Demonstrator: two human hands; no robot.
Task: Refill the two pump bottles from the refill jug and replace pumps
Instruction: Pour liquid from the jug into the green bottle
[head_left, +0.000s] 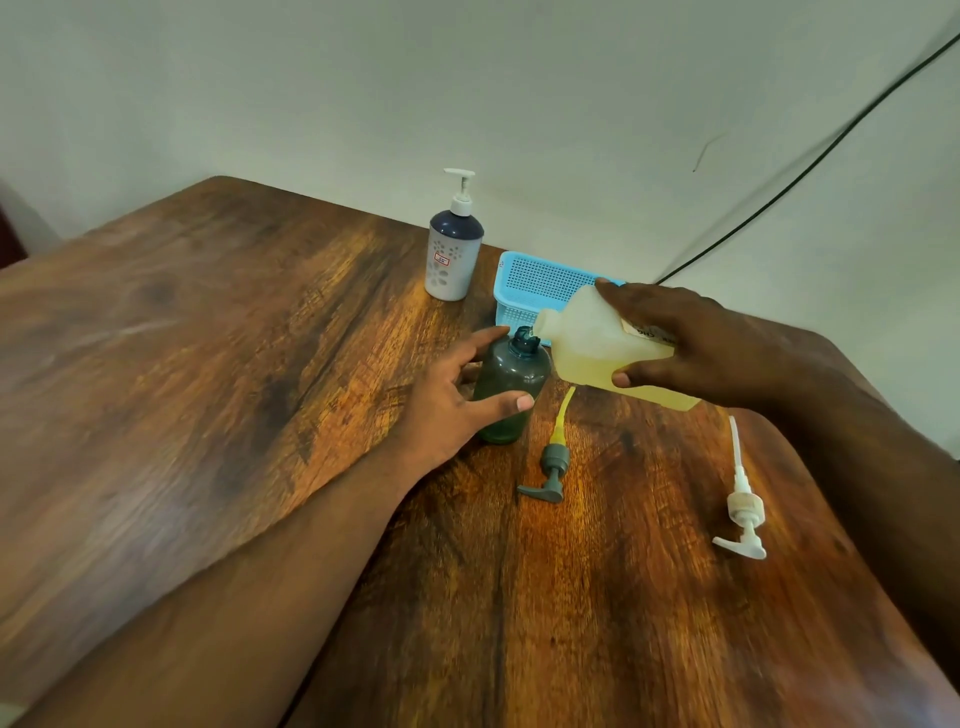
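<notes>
A dark translucent green bottle (511, 387) stands upright on the wooden table (208, 364) with its neck open. My left hand (452, 402) wraps around its left side. My right hand (691, 345) grips the translucent refill jug (592, 343), which holds yellow liquid and is tilted with its mouth at the bottle's neck. A grey pump (550, 467) with a yellow tube lies on the table in front of the bottle. A white pump (743, 499) lies to the right. A white and navy pump bottle (453, 249) with its pump on stands at the back.
A light blue perforated basket (540, 283) sits behind the jug, near the wall. A black cable (810, 166) runs down the wall toward the table's far right corner. The table's right edge lies close behind my right arm.
</notes>
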